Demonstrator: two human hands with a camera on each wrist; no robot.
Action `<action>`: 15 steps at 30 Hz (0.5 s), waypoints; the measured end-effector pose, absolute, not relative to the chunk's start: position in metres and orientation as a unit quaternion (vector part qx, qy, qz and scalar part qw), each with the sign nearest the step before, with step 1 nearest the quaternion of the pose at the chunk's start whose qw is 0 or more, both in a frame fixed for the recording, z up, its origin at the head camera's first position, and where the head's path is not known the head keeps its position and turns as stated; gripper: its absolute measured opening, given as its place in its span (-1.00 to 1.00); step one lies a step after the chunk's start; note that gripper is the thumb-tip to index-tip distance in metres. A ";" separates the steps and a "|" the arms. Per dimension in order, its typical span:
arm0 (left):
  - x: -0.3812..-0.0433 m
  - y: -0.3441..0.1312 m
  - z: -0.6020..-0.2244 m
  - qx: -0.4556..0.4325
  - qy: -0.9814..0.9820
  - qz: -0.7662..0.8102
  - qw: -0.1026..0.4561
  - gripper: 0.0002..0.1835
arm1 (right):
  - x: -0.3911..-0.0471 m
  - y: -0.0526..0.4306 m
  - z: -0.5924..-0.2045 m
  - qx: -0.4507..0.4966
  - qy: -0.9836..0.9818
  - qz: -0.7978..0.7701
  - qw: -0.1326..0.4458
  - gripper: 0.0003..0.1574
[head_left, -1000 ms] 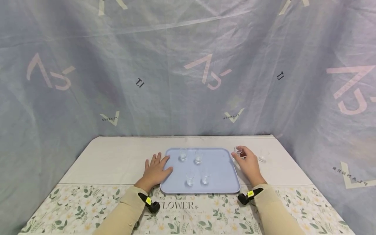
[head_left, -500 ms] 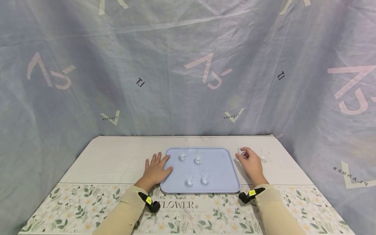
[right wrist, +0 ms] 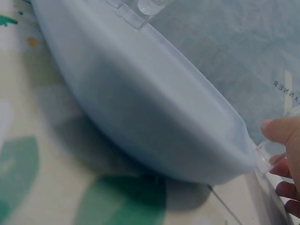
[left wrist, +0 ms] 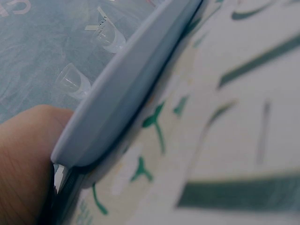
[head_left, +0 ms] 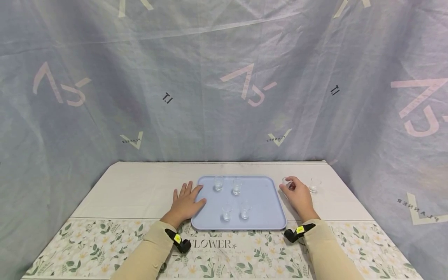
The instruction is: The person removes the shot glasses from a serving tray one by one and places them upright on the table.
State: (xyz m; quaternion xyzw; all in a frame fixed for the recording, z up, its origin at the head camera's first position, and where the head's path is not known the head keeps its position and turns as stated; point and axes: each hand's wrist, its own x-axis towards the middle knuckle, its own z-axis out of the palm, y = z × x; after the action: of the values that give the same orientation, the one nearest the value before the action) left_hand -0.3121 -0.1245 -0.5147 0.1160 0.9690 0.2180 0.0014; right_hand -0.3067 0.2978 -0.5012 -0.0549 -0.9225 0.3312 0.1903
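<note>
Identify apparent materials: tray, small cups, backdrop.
Tray: probably moulded plastic, satin finish; uniform pale blue, smooth rounded rim.
Small cups: clear glass or rigid plastic, glossy; see-through walls, bright highlights. Can't tell which.
Backdrop: likely thin fabric or plastic sheeting, low sheen; soft folds, creases, printed lettering.

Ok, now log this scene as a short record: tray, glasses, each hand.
Tray: blue, rectangular, on the table
On it: four clear shot glasses, two far, two near
Left hand: fingers spread, at the tray's left rim
Right hand: pinches a fifth shot glass, right of the tray
Unheld: sixth shot glass, right of that hand
</note>
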 end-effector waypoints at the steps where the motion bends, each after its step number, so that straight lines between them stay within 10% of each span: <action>1: -0.312 -0.124 -0.515 0.116 0.969 0.218 0.001 -0.25 | -0.307 0.298 -0.501 -0.054 -0.922 0.334 0.190 -0.42; 15: -0.309 -0.125 -0.511 0.119 0.968 0.220 0.000 -0.26 | -0.310 0.280 -0.487 -0.001 -0.906 0.328 0.266 -0.40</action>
State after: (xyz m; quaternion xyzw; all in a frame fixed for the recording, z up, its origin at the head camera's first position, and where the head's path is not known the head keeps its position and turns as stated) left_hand -0.3094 -0.1245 -0.5111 0.1188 0.9683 0.2196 0.0005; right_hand -0.3098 0.2801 -0.4871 -0.0014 -0.9062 0.3284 0.2664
